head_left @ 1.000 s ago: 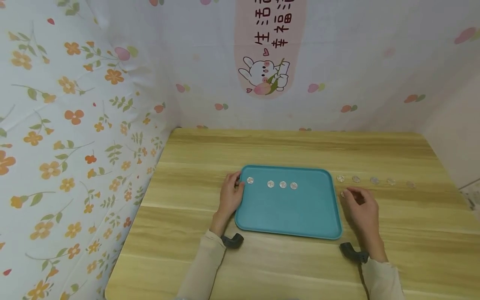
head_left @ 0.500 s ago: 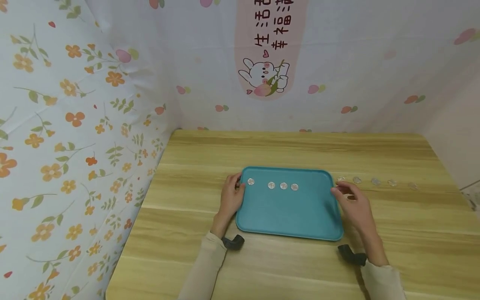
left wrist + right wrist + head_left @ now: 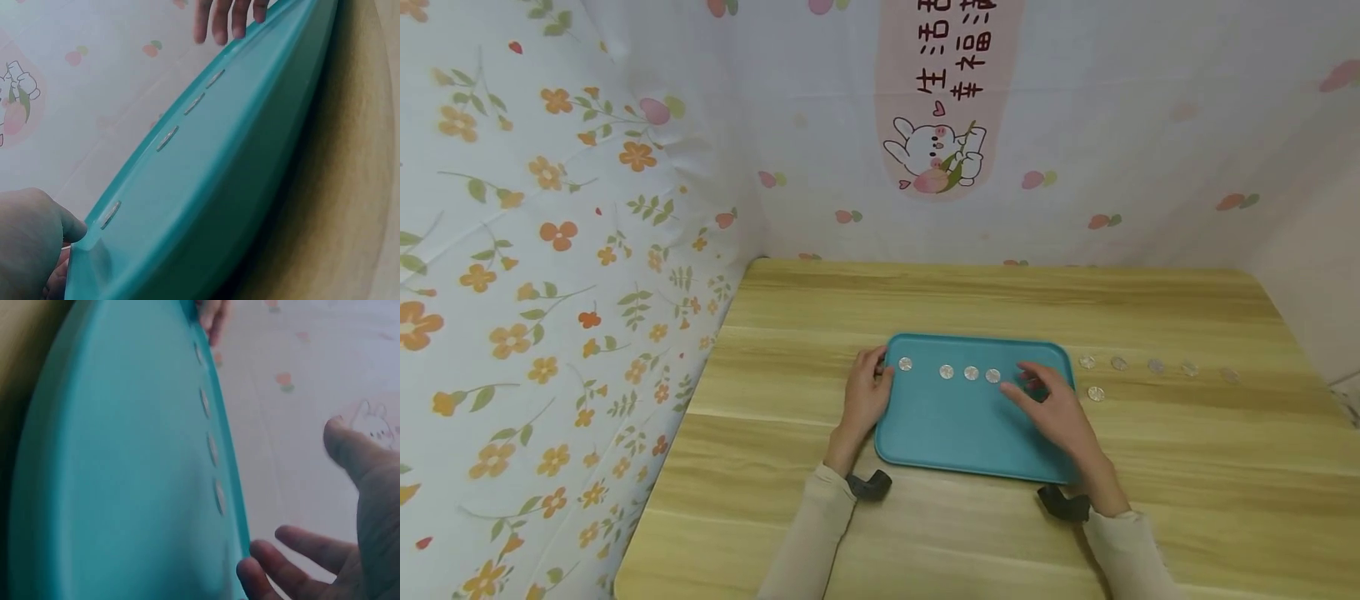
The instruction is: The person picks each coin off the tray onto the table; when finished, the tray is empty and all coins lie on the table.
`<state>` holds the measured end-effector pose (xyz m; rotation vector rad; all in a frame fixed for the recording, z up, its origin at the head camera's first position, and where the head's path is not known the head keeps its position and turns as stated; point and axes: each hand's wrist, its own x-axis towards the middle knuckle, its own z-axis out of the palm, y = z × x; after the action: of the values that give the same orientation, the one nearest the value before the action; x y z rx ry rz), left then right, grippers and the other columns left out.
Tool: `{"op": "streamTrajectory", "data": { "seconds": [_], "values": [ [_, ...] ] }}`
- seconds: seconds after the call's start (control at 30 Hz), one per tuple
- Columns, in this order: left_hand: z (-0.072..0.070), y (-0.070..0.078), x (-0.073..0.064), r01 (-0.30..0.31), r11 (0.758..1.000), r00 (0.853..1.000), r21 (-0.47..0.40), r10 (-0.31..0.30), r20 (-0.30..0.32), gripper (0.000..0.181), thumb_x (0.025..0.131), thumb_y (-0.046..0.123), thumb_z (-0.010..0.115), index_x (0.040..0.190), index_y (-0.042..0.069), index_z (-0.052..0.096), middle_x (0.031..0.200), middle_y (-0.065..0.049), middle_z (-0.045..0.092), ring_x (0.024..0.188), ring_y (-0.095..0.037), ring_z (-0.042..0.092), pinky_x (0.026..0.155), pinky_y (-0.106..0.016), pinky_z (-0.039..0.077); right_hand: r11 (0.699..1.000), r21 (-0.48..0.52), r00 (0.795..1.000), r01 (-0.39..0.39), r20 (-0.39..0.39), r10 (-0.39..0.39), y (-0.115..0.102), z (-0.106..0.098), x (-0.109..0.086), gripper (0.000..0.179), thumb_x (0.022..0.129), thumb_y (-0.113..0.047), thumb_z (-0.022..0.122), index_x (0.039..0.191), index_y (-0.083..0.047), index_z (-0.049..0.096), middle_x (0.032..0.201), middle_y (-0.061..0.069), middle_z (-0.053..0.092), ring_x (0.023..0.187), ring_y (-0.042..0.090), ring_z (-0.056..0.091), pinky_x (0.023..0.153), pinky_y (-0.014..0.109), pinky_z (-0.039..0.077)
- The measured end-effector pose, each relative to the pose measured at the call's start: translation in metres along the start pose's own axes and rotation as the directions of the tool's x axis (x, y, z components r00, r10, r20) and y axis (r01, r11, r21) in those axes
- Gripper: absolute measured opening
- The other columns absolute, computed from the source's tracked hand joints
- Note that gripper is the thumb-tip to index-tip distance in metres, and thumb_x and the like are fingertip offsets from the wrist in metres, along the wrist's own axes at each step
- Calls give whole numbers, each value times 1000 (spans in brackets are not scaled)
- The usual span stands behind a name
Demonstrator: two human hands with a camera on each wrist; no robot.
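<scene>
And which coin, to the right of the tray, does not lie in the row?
The front coin, close beside the tray; the other five coins form a row farther back.

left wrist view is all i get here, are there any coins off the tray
Observer: Yes, the head view shows six coins on the table, to the right of the tray.

Operator: how are they laid out

Observer: Five make a rough row, and the sixth coin lies nearer the person, close to the tray's right edge.

Operator: and the right hand, is it pinching

Observer: It doesn't look so: the right wrist view shows its thumb spread well apart from its fingers.
</scene>
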<state>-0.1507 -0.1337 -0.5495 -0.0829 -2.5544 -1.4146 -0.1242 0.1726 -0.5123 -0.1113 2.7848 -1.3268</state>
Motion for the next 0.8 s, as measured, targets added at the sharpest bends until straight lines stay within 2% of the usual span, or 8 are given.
{"op": "streamTrajectory", "data": {
  "seconds": [0.1, 0.27, 0.4, 0.57, 0.67, 0.8],
  "values": [
    [2, -1, 0, -4, 1000, 1000, 8, 4, 3, 39, 96, 9, 61, 134, -1, 58, 122, -16, 61, 95, -23, 59, 80, -33, 48, 1000, -13, 1000, 2, -28, -3, -2, 13, 6, 64, 93, -41, 68, 139, 0, 53, 127, 22, 60, 113, 36, 57, 96, 51, 46],
    [1, 1, 0, 2, 1000, 1000, 26, -3, 8, 40, 96, 9, 60, 135, -1, 58, 122, -17, 61, 95, -23, 60, 81, -34, 48, 992, -115, 990, 43, -129, -58, -4, 31, 14, 53, 89, -30, 74, 127, 5, 62, 114, 24, 64, 103, 38, 61, 91, 51, 48],
    [0, 2, 0, -11, 1000, 1000, 22, 11, 1, 39, 96, 8, 60, 134, -2, 58, 120, -18, 61, 94, -24, 59, 80, -35, 48, 981, -184, 972, 59, -212, -98, -5, 42, 16, 43, 87, -24, 76, 120, 3, 67, 105, 23, 63, 97, 39, 58, 86, 52, 44],
    [1, 2, 0, -19, 1000, 1000, 23, 19, 3, 39, 96, 8, 60, 134, -2, 58, 119, -18, 61, 93, -23, 58, 79, -33, 48, 973, -219, 937, 70, -320, -140, -3, 53, 17, 30, 87, -17, 73, 111, 1, 72, 100, 22, 61, 95, 42, 56, 84, 56, 41],
    [1, 1, 0, -11, 1000, 1000, 25, 11, 5, 39, 96, 9, 61, 134, -2, 58, 120, -17, 61, 94, -23, 58, 79, -33, 48, 968, -242, 930, 70, -335, -151, -2, 56, 18, 26, 88, -15, 72, 109, 1, 72, 97, 21, 61, 92, 42, 56, 83, 55, 41],
    [2, -1, 0, -15, 999, 1000, 35, 15, -5, 39, 96, 8, 61, 133, -2, 58, 119, -18, 61, 94, -24, 59, 79, -34, 48, 962, -267, 952, 52, -278, -129, -3, 55, 19, 28, 91, -16, 66, 111, 3, 68, 96, 20, 60, 93, 40, 55, 82, 54, 40]
  ]
}}
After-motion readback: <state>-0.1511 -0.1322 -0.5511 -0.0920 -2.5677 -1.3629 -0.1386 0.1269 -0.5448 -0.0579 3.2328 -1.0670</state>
